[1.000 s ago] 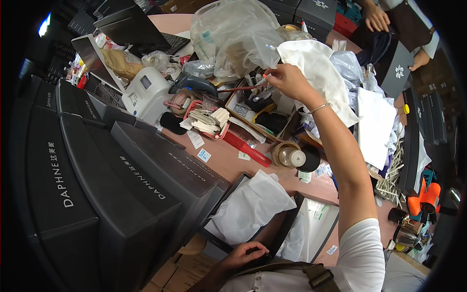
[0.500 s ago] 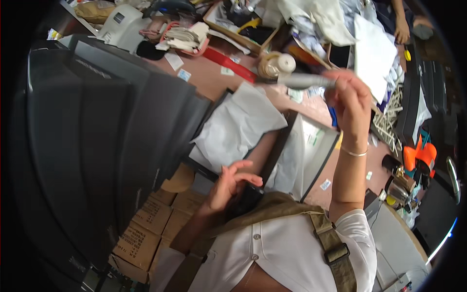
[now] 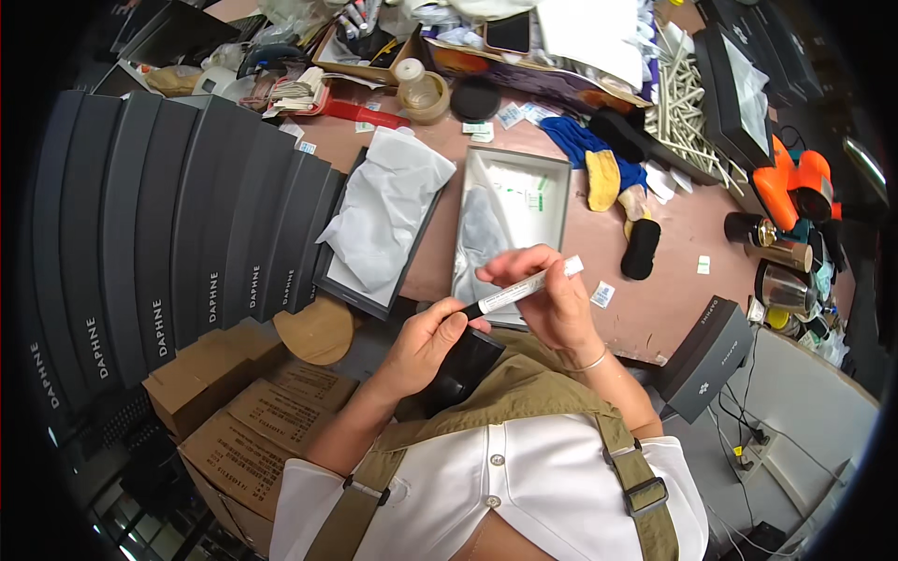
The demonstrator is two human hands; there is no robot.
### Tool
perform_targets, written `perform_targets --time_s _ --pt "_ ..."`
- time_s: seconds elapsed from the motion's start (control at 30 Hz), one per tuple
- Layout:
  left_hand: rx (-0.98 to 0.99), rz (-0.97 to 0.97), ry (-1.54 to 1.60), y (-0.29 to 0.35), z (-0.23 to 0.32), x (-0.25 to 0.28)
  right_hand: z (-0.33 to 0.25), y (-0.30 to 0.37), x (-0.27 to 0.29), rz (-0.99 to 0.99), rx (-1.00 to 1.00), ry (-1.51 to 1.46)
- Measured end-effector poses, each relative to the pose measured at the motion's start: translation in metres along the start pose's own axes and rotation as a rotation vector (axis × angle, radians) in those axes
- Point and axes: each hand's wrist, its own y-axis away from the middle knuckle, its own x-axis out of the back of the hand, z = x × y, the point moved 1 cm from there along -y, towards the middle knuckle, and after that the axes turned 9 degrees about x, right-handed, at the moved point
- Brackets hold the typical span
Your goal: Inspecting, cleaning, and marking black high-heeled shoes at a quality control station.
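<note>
A white marker pen (image 3: pixel 514 294) with a black end slants across in front of my chest. My left hand (image 3: pixel 421 348) pinches around its black end. My right hand (image 3: pixel 559 313) is closed around the white barrel, nearer the other end. Just below my left hand is a glossy black thing (image 3: pixel 458 372), perhaps a shoe, partly hidden by the hand and apron. Beyond my hands on the pink table lie an open box with white tissue paper (image 3: pixel 388 210) and an open grey-edged box (image 3: pixel 566 201) lined with white paper.
Dark shoe boxes (image 3: pixel 178 234) stand in a row on the left, above brown cartons (image 3: pixel 267 430). Farther back are a glass jar (image 3: pixel 421 91), blue cloth (image 3: pixel 571 140) and a bin of white sticks (image 3: pixel 687 103). At right sit an orange tool (image 3: pixel 795 178) and a grey box (image 3: pixel 706 360).
My right hand has brought the marker pen down from the far right to my chest. My left hand, its fingers spread before, now grips the pen's black end. The view has shifted.
</note>
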Motion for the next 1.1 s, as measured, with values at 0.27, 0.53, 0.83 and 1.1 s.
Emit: perform_targets --time_s 0.27,0.53,0.83,1.1 --pt "0.024 -0.080 -0.311 0.014 0.012 -0.049 -0.038 0.012 -0.005 0.247 0.064 -0.177" --pt "-0.192 -0.042 -0.116 0.027 -0.001 -0.019 -0.255 0.033 0.119 0.068 0.885 -0.392" --pt "-0.226 -0.029 -0.071 0.024 -0.008 -0.008 -0.055 0.019 0.026 0.080 0.104 -0.366" --pt "-0.252 0.033 -0.167 0.028 0.007 -0.008 -0.045 0.061 -0.031 0.061 0.093 -0.090"
